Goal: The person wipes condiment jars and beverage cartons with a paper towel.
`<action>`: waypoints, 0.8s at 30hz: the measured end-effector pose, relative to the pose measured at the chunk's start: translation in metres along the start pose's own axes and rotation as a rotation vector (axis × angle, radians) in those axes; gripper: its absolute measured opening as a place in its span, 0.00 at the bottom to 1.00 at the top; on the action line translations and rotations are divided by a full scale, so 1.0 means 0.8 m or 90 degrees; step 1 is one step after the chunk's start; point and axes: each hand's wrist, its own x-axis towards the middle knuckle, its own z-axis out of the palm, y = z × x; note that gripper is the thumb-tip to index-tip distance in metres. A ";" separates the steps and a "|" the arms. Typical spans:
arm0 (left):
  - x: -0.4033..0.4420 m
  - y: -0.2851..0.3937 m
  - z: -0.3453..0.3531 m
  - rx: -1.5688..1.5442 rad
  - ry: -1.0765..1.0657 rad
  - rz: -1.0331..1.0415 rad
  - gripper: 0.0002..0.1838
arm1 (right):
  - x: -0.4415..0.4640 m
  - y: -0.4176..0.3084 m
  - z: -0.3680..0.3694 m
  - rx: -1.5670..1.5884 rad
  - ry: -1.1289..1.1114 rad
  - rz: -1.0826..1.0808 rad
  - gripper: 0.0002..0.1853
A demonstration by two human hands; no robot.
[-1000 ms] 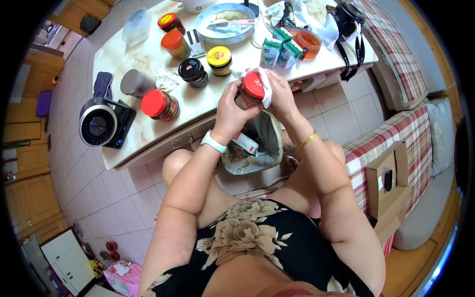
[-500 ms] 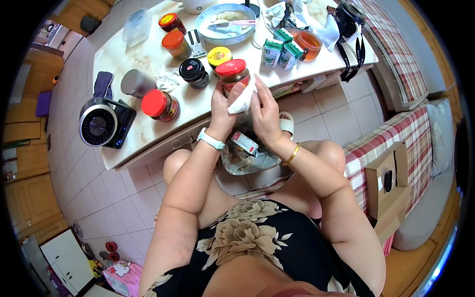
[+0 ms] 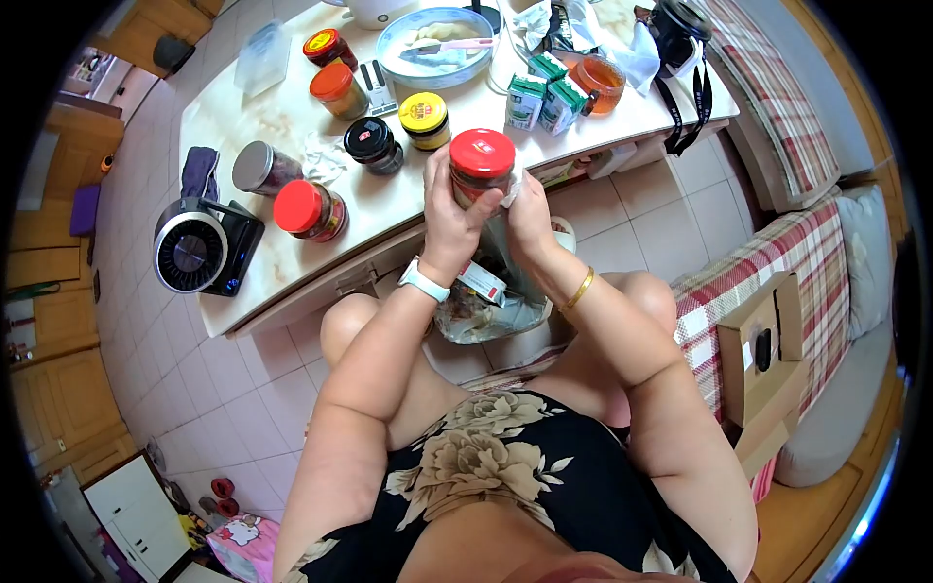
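Note:
My left hand (image 3: 452,219) is wrapped round a glass jar with a red lid (image 3: 483,154), just past the table's near edge. In my right hand (image 3: 530,216) is a crumpled white tissue (image 3: 513,189), pressed against the jar's right side and mostly hidden by the fingers. The lid faces up toward me. Close by on the table stand a yellow-lidded jar (image 3: 425,119) and a black-lidded jar (image 3: 373,146). Farther left is another red-lidded jar (image 3: 309,210), with a grey-lidded jar (image 3: 262,168) behind it.
A bin with a plastic bag (image 3: 486,321) stands between my knees, below my hands. On the table are a glass bowl (image 3: 437,73), small green cartons (image 3: 544,97), a honey-coloured jar (image 3: 598,85), a camera (image 3: 678,29) and a round black device (image 3: 192,248). An open cardboard box (image 3: 758,355) lies right.
The held jar has shifted slightly right and its lid now faces me more. The tissue has gone from the jar's front to its right side, with my right hand closed over it.

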 end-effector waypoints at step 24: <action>0.021 -0.005 -0.052 -0.060 0.115 -0.007 0.32 | 0.006 -0.044 -0.013 0.286 -0.058 0.152 0.18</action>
